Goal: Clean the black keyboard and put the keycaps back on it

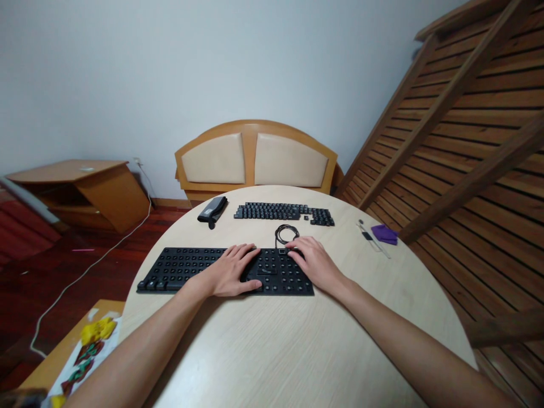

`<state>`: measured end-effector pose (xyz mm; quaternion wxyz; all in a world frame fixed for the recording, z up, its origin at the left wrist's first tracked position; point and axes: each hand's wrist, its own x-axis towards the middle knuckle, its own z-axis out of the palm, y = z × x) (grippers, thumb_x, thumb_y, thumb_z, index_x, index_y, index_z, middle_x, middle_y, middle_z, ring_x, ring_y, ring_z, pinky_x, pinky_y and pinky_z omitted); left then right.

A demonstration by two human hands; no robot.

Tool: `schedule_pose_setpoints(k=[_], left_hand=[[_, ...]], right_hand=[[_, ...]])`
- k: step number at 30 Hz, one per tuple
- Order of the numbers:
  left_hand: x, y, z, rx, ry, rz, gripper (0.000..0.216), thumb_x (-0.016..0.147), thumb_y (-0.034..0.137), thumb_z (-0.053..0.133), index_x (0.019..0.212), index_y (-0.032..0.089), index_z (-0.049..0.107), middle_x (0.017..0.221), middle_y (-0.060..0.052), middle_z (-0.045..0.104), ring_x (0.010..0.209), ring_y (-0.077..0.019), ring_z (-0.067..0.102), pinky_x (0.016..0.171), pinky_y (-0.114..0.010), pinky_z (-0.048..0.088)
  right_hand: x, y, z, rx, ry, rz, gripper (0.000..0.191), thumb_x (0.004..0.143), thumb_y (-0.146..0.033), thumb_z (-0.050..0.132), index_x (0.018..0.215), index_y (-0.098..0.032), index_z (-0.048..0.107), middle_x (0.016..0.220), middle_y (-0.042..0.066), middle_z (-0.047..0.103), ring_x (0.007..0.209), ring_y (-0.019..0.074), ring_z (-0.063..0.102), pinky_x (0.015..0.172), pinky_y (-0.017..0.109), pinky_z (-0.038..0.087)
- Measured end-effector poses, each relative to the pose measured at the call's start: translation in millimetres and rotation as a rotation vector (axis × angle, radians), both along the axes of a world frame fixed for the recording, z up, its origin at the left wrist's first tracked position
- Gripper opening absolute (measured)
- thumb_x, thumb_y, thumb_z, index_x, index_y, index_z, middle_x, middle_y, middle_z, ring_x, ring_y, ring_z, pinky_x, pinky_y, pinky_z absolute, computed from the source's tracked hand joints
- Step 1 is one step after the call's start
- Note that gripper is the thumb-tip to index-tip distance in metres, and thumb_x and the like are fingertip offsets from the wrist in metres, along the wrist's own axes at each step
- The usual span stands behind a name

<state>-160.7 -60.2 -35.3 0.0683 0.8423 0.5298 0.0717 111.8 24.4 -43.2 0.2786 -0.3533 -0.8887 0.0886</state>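
A black keyboard (187, 264) lies on the round table (272, 351), most of its switches bare and a few keycaps on its lower left row. My left hand (232, 273) rests flat across its middle, fingers spread. Over the upper right part of the keyboard, my right hand (315, 264) has thumb and index finger curved toward each other in a pinch. What lies between those fingertips is too small to tell. Behind the keyboard is its coiled black cable (287, 232). Loose black keycaps (272, 211) stand farther back, laid out in keyboard order.
A folded black pouch (212, 209) sits at the back left of the table. Toward the right edge are a purple cloth (385, 234) and small thin tools (369, 238). A padded headboard (255, 158) stands behind, wooden slats (476, 141) lean at right.
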Motion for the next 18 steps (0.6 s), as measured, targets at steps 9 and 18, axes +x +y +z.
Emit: schedule_pose_setpoints(k=[9,18], left_hand=[[-2.3,0.9,-1.5,0.006,-0.003,-0.019,0.088,0.092,0.073,0.048,0.157,0.015,0.034,0.162,-0.019,0.034,0.148,-0.0364,0.033,0.122,-0.053,0.025],[-0.1,-1.6,1.1,-0.012,-0.004,0.005,0.088,0.092,0.076,0.044,0.157,0.016,0.035,0.163,-0.018,0.033,0.149,-0.0366,0.032,0.123,-0.054,0.024]], right_hand=[[-23.7,-54.3,5.8,-0.230,-0.014,0.307,0.012,0.094,-0.023,0.069,0.106,-0.022,0.070,0.107,0.004,0.075,0.107,0.0225,0.064,0.097,0.041,0.045],[-23.7,-50.5,-1.1,-0.110,-0.011,0.365,0.013,0.094,-0.024,0.071,0.106,-0.023,0.074,0.103,0.004,0.077,0.102,0.0222,0.066,0.093,0.039,0.044]])
